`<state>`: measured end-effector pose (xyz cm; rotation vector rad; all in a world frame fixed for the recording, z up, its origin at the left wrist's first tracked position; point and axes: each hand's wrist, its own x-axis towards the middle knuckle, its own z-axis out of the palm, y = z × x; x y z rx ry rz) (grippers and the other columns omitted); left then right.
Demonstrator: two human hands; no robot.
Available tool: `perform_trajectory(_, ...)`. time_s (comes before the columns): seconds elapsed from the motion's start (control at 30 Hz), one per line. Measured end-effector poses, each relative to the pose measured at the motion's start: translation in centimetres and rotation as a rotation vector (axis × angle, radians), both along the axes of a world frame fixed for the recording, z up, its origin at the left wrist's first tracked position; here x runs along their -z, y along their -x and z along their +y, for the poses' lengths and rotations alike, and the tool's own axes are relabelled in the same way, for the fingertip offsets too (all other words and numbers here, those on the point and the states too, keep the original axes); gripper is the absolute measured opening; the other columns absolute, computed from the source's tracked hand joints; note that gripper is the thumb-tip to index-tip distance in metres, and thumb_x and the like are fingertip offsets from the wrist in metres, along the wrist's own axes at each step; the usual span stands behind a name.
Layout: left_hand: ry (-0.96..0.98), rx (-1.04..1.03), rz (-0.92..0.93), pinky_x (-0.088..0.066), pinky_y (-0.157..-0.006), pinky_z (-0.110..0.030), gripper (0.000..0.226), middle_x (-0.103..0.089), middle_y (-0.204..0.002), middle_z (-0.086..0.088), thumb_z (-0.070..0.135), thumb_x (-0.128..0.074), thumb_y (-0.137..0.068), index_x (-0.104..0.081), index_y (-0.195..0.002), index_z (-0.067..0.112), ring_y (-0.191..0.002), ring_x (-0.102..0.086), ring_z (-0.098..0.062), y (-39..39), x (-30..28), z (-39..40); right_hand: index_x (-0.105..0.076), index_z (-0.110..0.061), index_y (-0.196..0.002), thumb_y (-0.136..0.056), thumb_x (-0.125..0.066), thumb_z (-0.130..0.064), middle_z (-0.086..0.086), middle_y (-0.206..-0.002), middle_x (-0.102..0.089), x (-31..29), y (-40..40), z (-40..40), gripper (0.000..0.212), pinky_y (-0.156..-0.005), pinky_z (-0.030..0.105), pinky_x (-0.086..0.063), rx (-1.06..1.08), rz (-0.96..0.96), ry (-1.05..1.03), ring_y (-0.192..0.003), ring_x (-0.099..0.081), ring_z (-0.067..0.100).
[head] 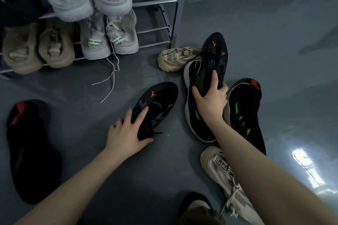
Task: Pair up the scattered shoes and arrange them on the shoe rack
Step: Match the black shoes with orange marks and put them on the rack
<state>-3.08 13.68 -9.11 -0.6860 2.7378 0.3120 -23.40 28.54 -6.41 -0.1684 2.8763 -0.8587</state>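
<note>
Gathering a matching pair, the left hand (126, 131) wraps its grip around the heel of one black orange-marked mesh trainer (155, 109) on the grey floor (274, 60), while the right hand (210, 100) clasps its twin (214, 60), raised above other shoes, presumably bound for the grey metal shoe rack (170, 2) beyond.

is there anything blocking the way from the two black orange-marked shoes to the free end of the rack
Nothing visible does. The left hand holds one orange-marked shoe, the right hand the other. The rack's right-end bars are bare. A beige shoe lies on the floor just below that end, beside the path rather than across it.
</note>
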Motion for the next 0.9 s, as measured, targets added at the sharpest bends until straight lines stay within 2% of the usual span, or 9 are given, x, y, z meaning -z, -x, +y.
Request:
perform_trajectory(0.1, -0.010, 0.028, 0.028, -0.045, -0.085, -0.046, 0.099, -0.026, -0.141, -0.012, 0.067, -0.055, -0.074, 0.012, -0.144, 0.043, -0.112, -0.046, -0.035, -0.3, 0.5, -0.4, -0.017, -0.035, -0.146, -0.084, -0.061, -0.042, 0.023, -0.142, -0.027, -0.5, -0.8, 0.4, 0.076, -0.107, 0.049, -0.022, -0.006, 0.047, 0.109, -0.127, -0.032, 0.041)
perform_trajectory(0.17, -0.043, 0.009, 0.083, -0.047, -0.079, -0.046, 0.097, -0.038, -0.131, -0.013, 0.062, -0.060, -0.073, 0.003, -0.145, 0.043, -0.105, -0.050, -0.036, -0.3, 0.4, -0.6, -0.019, -0.036, -0.146, -0.085, -0.062, -0.040, 0.023, -0.143, -0.026, -1.0, -2.7, 0.6, 0.075, -0.107, 0.048, -0.020, -0.091, 0.091, 0.140, -0.130, -0.029, 0.039)
perform_trajectory(0.3, -0.100, -0.201, 0.216, -0.044, -0.082, -0.047, 0.092, -0.047, -0.121, -0.010, 0.057, -0.062, -0.074, -0.005, -0.145, 0.043, -0.107, -0.049, -0.034, -1.5, -1.3, 0.0, -0.018, -0.039, -0.145, -0.085, -0.061, -0.042, 0.022, -0.147, -0.021, -1.9, -6.7, -0.5, 0.074, -0.107, 0.048, -0.017, -0.260, 0.126, 0.141, -0.135, -0.022, 0.034)
perform_trajectory(0.4, -0.129, -0.399, 0.293, -0.043, -0.085, -0.049, 0.086, -0.042, -0.122, -0.012, 0.058, -0.057, -0.077, -0.005, -0.144, 0.043, -0.110, -0.046, -0.034, -3.5, -3.0, -0.2, -0.018, -0.039, -0.145, -0.084, -0.061, -0.044, 0.024, -0.145, -0.024, -2.3, -9.4, -1.8, 0.074, -0.106, 0.048, -0.019, -0.327, 0.137, 0.129, -0.138, -0.019, 0.032)
perform_trajectory(0.5, -0.095, -0.520, 0.270, -0.043, -0.084, -0.048, 0.084, -0.036, -0.124, -0.015, 0.059, -0.054, -0.080, -0.006, -0.144, 0.036, -0.107, -0.046, -0.036, -5.3, -3.4, -1.3, -0.016, -0.040, -0.145, -0.084, -0.060, -0.047, 0.025, -0.144, -0.028, -1.3, -12.5, -2.4, 0.076, -0.103, 0.050, -0.024, -0.400, 0.084, 0.061, -0.135, -0.025, 0.035)
perform_trajectory(0.6, -0.074, -0.544, 0.196, -0.044, -0.082, -0.047, 0.088, -0.036, -0.123, -0.018, 0.059, -0.054, -0.080, -0.008, -0.146, 0.024, -0.105, -0.047, -0.038, -6.5, -2.6, -1.7, -0.017, -0.037, -0.143, -0.081, -0.063, -0.049, 0.027, -0.134, -0.040, 0.7, -16.0, -2.3, 0.078, -0.093, 0.052, -0.035, -0.507, 0.050, -0.089, -0.118, -0.046, 0.042)
perform_trajectory(0.7, -0.123, -0.485, 0.127, -0.040, -0.094, -0.046, 0.097, -0.029, -0.136, -0.020, 0.062, -0.056, -0.076, -0.002, -0.147, 0.022, -0.117, -0.041, -0.039, -7.5, -1.4, -1.3, -0.017, -0.034, -0.144, -0.079, -0.064, -0.050, 0.027, -0.129, -0.045, 2.3, -17.8, -2.1, 0.082, -0.088, 0.052, -0.039, -0.551, 0.017, -0.185, -0.106, -0.053, 0.043)
perform_trajectory(0.8, -0.163, -0.450, 0.115, -0.034, -0.102, -0.047, 0.113, -0.014, -0.149, -0.021, 0.067, -0.064, -0.067, 0.010, -0.145, 0.032, -0.128, -0.033, -0.039, -9.0, -0.9, -0.8, -0.017, -0.032, -0.146, -0.075, -0.067, -0.051, 0.027, -0.128, -0.045, 3.2, -17.5, -1.5, 0.089, -0.086, 0.052, -0.041, -0.574, 0.050, -0.277, -0.103, -0.055, 0.042)
perform_trajectory(0.9, -0.176, -0.459, 0.128, -0.036, -0.101, -0.049, 0.117, -0.020, -0.147, -0.024, 0.065, -0.068, -0.064, 0.015, -0.142, 0.039, -0.127, -0.035, -0.040, -9.8, -0.5, -0.7, -0.004, -0.037, -0.146, -0.071, -0.069, -0.054, 0.027, -0.139, -0.035, 3.3, -16.9, -1.1, 0.100, -0.094, 0.054, -0.037, -0.565, 0.023, -0.316, -0.116, -0.047, 0.043)
